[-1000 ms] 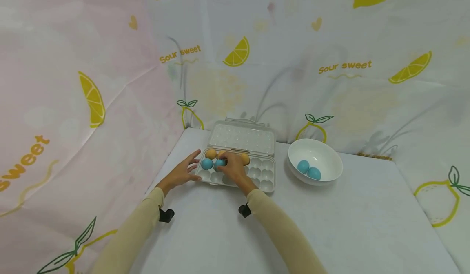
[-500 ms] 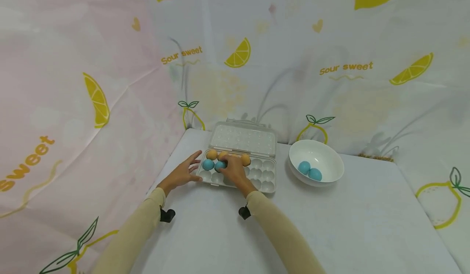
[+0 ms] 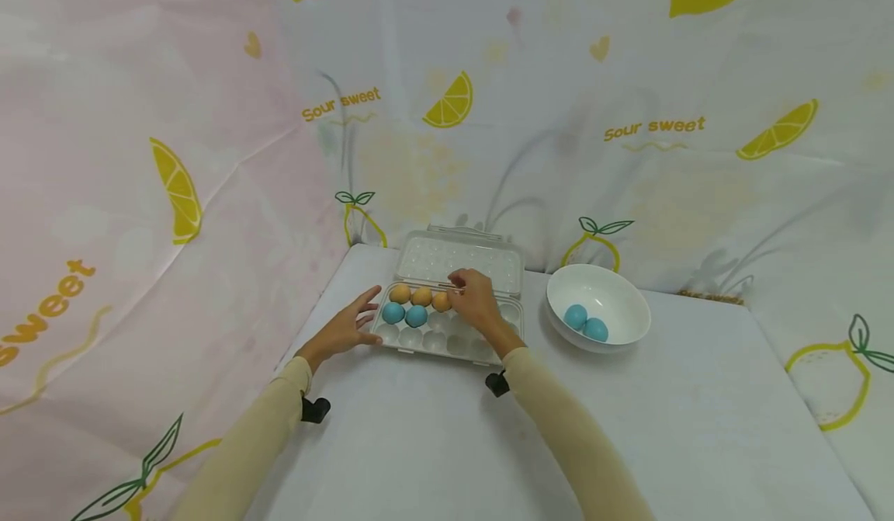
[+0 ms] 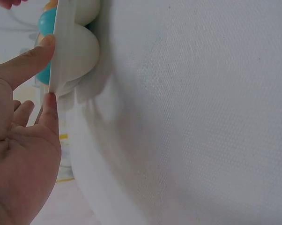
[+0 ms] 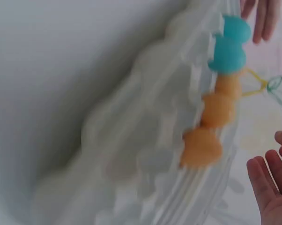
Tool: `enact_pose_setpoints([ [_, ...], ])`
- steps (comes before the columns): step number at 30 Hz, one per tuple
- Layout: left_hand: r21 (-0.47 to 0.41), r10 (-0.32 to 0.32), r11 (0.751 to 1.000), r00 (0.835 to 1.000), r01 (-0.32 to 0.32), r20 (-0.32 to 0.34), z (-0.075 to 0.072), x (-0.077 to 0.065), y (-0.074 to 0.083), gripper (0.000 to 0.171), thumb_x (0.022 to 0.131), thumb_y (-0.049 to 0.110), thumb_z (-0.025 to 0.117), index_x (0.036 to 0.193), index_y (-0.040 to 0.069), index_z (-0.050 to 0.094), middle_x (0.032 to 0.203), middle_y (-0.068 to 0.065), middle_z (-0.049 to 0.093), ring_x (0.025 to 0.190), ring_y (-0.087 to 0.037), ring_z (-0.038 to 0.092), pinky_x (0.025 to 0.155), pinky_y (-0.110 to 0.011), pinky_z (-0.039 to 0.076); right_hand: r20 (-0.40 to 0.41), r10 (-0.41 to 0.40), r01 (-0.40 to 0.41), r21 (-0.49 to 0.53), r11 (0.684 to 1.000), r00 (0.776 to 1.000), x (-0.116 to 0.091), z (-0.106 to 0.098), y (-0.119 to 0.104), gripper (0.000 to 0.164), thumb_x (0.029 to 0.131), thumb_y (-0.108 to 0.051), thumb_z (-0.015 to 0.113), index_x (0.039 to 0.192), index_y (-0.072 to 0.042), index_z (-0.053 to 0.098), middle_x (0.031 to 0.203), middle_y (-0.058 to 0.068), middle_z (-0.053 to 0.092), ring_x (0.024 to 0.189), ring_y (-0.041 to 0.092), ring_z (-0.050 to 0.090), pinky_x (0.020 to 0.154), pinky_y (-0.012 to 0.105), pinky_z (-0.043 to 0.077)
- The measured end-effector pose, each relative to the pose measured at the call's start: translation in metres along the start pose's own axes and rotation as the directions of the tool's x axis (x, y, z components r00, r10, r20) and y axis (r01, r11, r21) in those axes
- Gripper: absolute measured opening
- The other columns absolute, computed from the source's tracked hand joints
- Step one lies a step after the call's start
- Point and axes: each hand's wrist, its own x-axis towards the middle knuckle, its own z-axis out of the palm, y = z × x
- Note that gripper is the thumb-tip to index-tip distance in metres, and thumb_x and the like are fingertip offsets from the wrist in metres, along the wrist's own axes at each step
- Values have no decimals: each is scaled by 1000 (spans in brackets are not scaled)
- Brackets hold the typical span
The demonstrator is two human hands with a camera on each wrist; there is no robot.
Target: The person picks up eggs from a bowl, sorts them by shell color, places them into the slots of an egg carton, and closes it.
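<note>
As your left hand [image 3: 342,331], fingers straight and spread wide, touches the left end of the egg tray [image 3: 434,342], you have orange balls [image 3: 421,296] in its back row and two blue balls [image 3: 416,316] just in front. Over the tray's right half hovers your right hand [image 3: 477,302], fingers loosely parted, holding nothing. Farther right, your white bowl [image 3: 624,303] holds another blue pair [image 3: 595,329], side by side
</note>
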Motion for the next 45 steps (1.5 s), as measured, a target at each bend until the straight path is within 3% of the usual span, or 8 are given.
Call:
enact_pose_setpoints([
  [6,-12,-2,1000,1000,2,3,-1,1,-1,110,73,-5,81,158,15,14,160,-14,18,142,-36,28,115,-44,30,-76,-21,11,-132,991,997,10,-51,25,21,85,-3,68,105,3,69,99,16,68,92,28,64,79,35,58],
  [12,-17,-5,1000,1000,5,7,-1,2,-4,109,73,-2,82,157,14,14,161,-13,17,142,-36,27,115,-45,30,-131,18,-43,-198,979,991,12,-100,51,22,85,-3,67,105,6,68,98,20,67,91,33,63,81,43,55],
  [20,-20,-9,1000,1000,9,7,-3,4,-8,110,73,-1,82,158,17,14,160,-15,19,142,-38,27,115,-48,29,-93,238,-254,-248,935,967,-1,-142,81,34,89,-8,60,118,8,60,108,26,63,100,39,59,85,49,53],
  [26,-25,-8,1000,1000,9,10,-2,3,-5,110,73,-1,82,158,16,14,161,-13,17,142,-36,27,115,-46,29,-30,391,-380,-310,872,920,-19,-159,99,43,91,-16,57,125,11,55,118,30,59,107,42,56,91,52,50],
  [31,-32,-2,1000,1000,2,15,-1,3,-5,109,73,0,82,157,15,14,161,-13,16,142,-36,26,115,-46,29,54,533,-479,-367,797,844,-31,-165,112,50,91,-22,55,125,15,51,125,33,54,113,44,53,99,54,46],
  [38,-27,-4,1000,1000,5,16,-2,2,-6,110,73,0,83,157,15,15,161,-13,17,142,-37,26,115,-46,29,160,656,-560,-397,727,738,-40,-163,123,58,92,-31,55,124,17,48,111,27,57,93,34,54,87,49,52],
  [41,-20,-9,1000,1000,9,14,-2,3,-5,110,73,1,83,157,16,15,161,-12,17,142,-36,27,115,-46,30,156,670,-579,-387,718,726,-41,-162,126,59,91,-33,57,123,16,47,105,24,57,88,31,54,83,47,53],
  [45,-30,-14,999,1000,14,16,-2,3,-5,110,73,1,83,158,16,14,161,-11,16,142,-36,26,115,-47,29,148,654,-568,-381,730,742,-41,-162,128,51,90,-32,60,113,14,53,95,19,57,82,29,54,75,42,53],
])
